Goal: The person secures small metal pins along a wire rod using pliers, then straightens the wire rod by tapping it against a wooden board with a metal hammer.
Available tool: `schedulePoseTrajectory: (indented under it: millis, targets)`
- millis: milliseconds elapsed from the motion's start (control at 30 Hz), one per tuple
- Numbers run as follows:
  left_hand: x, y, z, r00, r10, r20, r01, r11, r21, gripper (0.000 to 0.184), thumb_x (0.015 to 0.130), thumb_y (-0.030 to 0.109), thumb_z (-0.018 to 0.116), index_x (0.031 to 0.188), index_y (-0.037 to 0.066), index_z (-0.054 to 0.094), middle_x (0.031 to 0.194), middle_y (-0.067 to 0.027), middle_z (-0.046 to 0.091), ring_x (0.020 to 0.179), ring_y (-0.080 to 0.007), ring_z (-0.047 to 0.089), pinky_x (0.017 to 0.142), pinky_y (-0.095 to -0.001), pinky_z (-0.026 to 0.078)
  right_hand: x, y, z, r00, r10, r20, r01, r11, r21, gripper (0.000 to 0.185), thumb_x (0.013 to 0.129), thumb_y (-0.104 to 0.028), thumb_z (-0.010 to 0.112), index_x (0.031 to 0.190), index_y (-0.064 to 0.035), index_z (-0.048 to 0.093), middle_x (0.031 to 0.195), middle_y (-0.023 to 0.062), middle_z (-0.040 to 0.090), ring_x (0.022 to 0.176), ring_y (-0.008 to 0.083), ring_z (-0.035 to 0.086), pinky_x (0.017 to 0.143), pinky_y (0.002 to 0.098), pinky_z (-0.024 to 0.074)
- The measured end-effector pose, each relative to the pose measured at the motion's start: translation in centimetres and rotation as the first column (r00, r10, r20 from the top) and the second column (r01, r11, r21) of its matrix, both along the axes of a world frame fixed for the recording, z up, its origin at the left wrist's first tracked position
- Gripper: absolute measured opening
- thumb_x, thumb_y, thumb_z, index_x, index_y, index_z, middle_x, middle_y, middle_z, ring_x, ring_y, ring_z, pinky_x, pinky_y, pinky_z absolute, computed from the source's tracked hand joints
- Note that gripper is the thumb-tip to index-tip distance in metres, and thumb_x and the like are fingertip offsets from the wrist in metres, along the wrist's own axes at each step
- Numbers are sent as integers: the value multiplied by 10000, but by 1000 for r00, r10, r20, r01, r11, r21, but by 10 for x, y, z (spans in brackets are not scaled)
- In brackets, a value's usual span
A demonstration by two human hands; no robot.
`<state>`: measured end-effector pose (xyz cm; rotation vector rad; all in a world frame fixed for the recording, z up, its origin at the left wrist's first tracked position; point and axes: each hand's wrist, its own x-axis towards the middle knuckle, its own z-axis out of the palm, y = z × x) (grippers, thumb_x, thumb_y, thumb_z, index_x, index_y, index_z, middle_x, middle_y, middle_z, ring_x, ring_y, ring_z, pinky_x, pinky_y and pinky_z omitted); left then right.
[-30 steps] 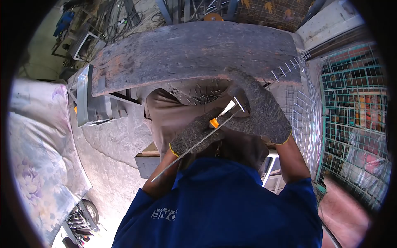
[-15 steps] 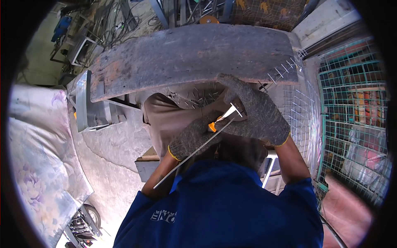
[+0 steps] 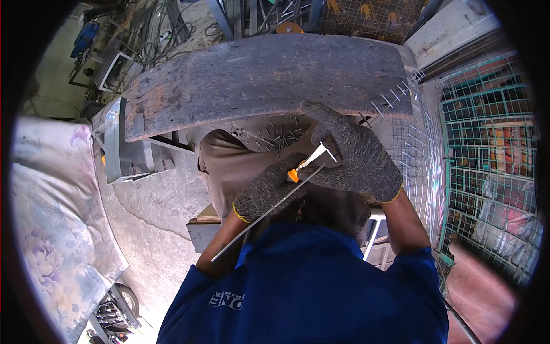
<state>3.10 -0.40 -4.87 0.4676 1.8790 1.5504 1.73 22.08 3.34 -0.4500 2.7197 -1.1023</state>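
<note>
My left hand (image 3: 266, 192), in a grey knitted glove with a yellow cuff, is closed around the orange part of a small tool (image 3: 294, 174). The tool's pale, tapering part ends in a thin crossbar pointing up and right. My right hand (image 3: 364, 157), gloved the same way, is closed around a thin metal rod (image 3: 269, 211) near its upper end, with one digit stretched toward the bench. The rod slants down-left across my left glove and over the forearm. Both hands meet above my lap; some fingertips are hidden.
A worn dark wooden bench (image 3: 263, 77) stands ahead. Short metal pieces (image 3: 281, 135) lie on the floor beneath its near edge. Wire mesh (image 3: 418, 146) and a green grid (image 3: 487, 155) stand at right. Grey metal profiles (image 3: 127, 150) and a floral cloth (image 3: 57, 212) are at left.
Since one second ago, the rod's upper end has shifted down-left, away from the tool's crossbar. Both hands have moved slightly, and their holds look the same.
</note>
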Motion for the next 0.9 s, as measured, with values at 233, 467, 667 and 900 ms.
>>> schedulePoseTrajectory:
  millis: [233, 467, 667, 900]
  targets:
    - [15, -2, -27, 987, 144, 75, -153, 980, 130, 556, 835, 201, 725, 1309, 16, 500, 1093, -145, 646, 974, -236, 620, 873, -343, 489, 7, 11, -33, 1000, -2, -7, 1, 982, -191, 901, 609, -284, 884, 1393, -104, 478, 1265, 156, 557, 1136, 279, 570, 956, 400, 489]
    - [10, 7, -12, 954, 78, 289, -85, 996, 12, 486, 816, 238, 735, 1227, 66, 539, 967, -69, 643, 887, -174, 613, 827, -332, 499, 10, 32, -11, 915, 34, -401, 107, 940, 324, 754, 632, -325, 845, 1302, -114, 571, 1279, 131, 552, 1233, 325, 485, 1063, 433, 374]
    - [16, 12, -17, 941, 184, 286, -221, 970, 104, 507, 808, 222, 752, 1230, 50, 529, 958, -52, 633, 879, -148, 595, 819, -323, 496, 16, 37, -22, 935, -91, -342, 159, 971, 177, 642, 647, -363, 836, 1219, -154, 633, 1256, 118, 571, 1214, 342, 491, 1065, 434, 361]
    - [14, 9, -5, 945, 125, 301, -176, 973, 148, 460, 829, 154, 732, 1227, 46, 527, 939, -36, 609, 852, -125, 557, 793, -300, 488, 15, 34, -47, 892, -12, -451, 90, 984, 151, 528, 619, -316, 862, 1077, -134, 671, 1115, 106, 624, 1142, 338, 527, 1070, 473, 345]
